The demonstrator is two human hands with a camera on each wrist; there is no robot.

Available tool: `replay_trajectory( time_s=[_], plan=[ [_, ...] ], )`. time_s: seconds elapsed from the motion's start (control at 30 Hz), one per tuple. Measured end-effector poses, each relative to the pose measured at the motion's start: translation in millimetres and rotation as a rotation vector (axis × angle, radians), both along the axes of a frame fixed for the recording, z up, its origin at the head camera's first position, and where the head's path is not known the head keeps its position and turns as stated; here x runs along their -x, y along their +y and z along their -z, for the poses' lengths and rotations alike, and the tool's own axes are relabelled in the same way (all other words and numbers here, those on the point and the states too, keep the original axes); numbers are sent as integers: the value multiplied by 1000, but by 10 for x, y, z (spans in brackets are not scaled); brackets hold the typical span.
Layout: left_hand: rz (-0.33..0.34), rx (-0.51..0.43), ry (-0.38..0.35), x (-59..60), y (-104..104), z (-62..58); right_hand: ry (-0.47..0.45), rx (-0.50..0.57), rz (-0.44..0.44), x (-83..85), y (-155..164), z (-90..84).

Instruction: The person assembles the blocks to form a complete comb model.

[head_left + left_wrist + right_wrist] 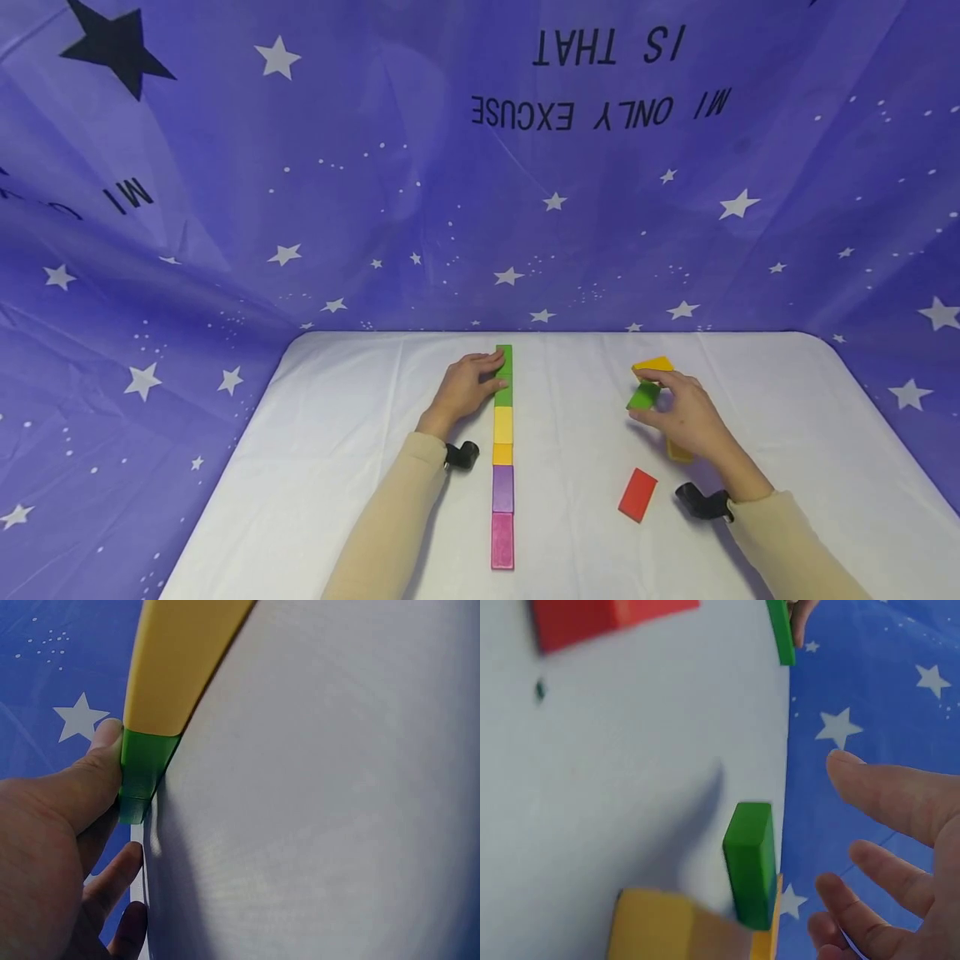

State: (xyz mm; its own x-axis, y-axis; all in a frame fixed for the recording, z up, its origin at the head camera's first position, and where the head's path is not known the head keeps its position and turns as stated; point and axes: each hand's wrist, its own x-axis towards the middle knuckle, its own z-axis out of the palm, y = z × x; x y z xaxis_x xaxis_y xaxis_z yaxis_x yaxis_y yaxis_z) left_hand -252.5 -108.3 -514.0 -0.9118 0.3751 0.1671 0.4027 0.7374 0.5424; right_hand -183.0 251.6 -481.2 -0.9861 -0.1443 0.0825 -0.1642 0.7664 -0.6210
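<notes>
A row of flat blocks runs down the middle of the white table (360, 433): green (505, 375) at the far end, then yellow (503, 425), orange (502, 454), purple (502, 489) and pink (502, 540). My left hand (491, 371) lies against the far green block (146, 769), thumb (105, 746) pressing its side. To the right, my right hand (660, 392) hovers with fingers spread beside a small green block (750, 859) that stands on edge by a yellow block (667, 930). In the right wrist view a gap shows between fingers (862, 855) and block.
A red block (637, 494) lies flat near my right forearm. Another yellow block (678, 452) is partly hidden under my right hand. A blue starry cloth (480, 208) hangs behind and around the table. Bare white surface lies left of the row.
</notes>
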Motion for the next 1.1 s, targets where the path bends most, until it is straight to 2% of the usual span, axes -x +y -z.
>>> replay_trajectory(
  time_s=[0.43,0.77,1.1],
  plan=[
    [-2,3,8,5,-11,9,-69,-136,38,61,59,107],
    [-4,-7,5,2,-11,18,-43,-225,82,51,20,147],
    [-10,-15,-16,2,-8,15,-39,-225,80,21,11,177]
  ],
)
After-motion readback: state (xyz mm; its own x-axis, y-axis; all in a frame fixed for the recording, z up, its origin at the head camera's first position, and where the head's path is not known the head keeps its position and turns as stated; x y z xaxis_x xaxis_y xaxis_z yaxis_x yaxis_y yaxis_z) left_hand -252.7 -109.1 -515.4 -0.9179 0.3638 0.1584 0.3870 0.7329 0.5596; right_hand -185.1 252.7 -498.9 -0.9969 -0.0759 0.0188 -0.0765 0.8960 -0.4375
